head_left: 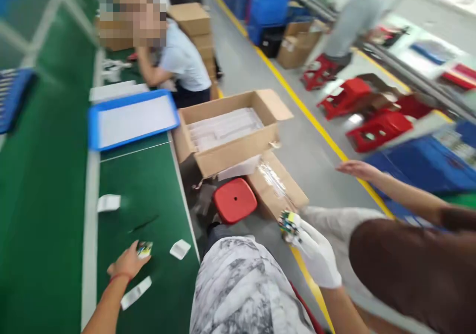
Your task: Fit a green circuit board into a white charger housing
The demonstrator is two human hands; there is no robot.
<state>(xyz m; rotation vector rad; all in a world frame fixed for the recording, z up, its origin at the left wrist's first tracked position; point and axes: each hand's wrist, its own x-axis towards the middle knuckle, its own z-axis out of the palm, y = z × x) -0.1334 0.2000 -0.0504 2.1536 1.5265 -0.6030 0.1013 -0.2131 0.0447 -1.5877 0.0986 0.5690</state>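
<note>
My left hand (pixel 128 263), bare with a red band at the wrist, lies on the green conveyor belt (pixel 148 185) and its fingertips grip a small circuit board (pixel 144 249). My right hand (pixel 318 257) wears a white glove and is stretched out over the aisle floor. It holds another small circuit board with coloured parts (pixel 288 223). White slips (pixel 180 249) lie on the belt close to my left hand. A dark thin tool (pixel 143 223) rests just beyond them.
A blue tray (pixel 94 131) sits further up the belt, beside a seated person (pixel 182 59). An open carton of clear bags (pixel 230 133), a red stool (pixel 235 200) and a flat box (pixel 277 185) stand beside the belt. A co-worker in brown (pixel 409 259) reaches out at right.
</note>
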